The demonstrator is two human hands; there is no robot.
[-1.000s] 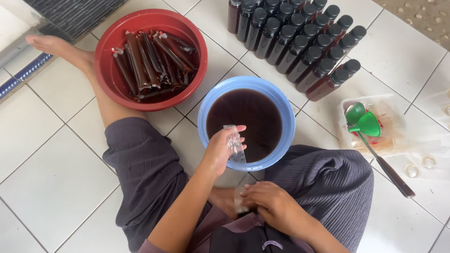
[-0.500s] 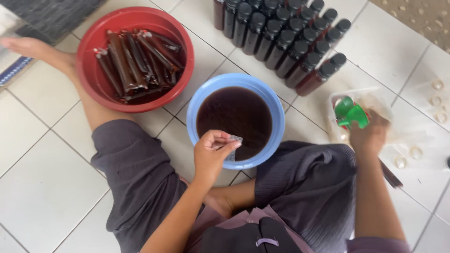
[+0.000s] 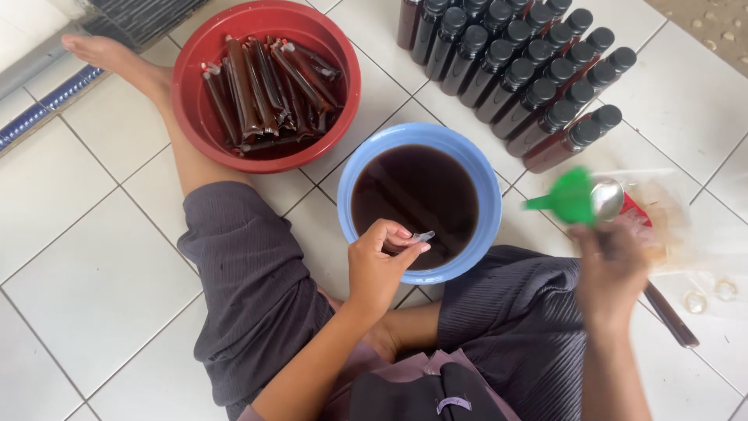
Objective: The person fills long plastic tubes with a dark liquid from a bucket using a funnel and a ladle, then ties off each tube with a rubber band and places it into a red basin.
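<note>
The person sits on the white tiled floor (image 3: 70,257), one bare leg stretched past a red bowl (image 3: 191,109) that holds a heap of long, thin, dark filled plastic tubes (image 3: 265,90). The left hand (image 3: 378,265) is bent in from the forearm, thumb and fingertips pinched together on a small clear plastic tube (image 3: 423,235) at the near rim of a blue bowl (image 3: 483,187), just above the dark brown liquid (image 3: 413,199) inside. The tube looks empty and see-through, its open end pointing right over the liquid. Further right, the right hand (image 3: 612,261), blurred, is raised beside the blue bowl and closed on a green funnel (image 3: 569,199), spout pointing left; a metal spoon (image 3: 608,199) sits just beside the funnel. Behind them, rows of dark bottles with black caps (image 3: 530,70) stand on the floor.
</note>
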